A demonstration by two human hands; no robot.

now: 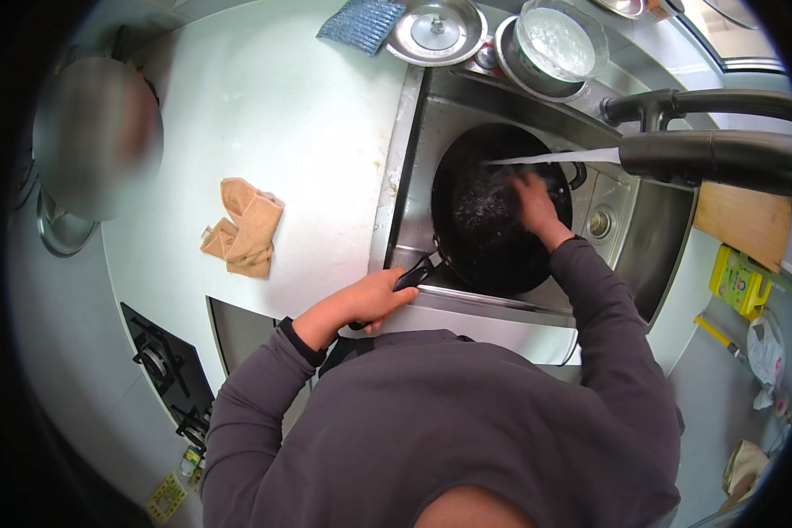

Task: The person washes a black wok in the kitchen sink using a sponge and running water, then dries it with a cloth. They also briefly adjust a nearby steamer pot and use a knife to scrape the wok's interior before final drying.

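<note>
A large black wok [501, 244] rests in a stainless steel sink [445, 99]. My left hand [376, 297] is closed around its black handle, which reaches over the sink's front edge. Water streams from the dark faucet [660, 155] into the wok and splashes on its inner surface. Inside the wok, towards its right side, is my right hand [534, 204], blurred, with the fingers near the running water. Whether it holds anything cannot be told. A small black loop handle [577, 175] sticks out at the wok's far right.
A folded tan cloth [254, 231] lies on the white counter [323, 132]. Behind the sink stand a metal lid [435, 33] and stacked bowls [558, 46]. A gas stove [165, 363] is at the left, a wooden board [742, 224] at the right.
</note>
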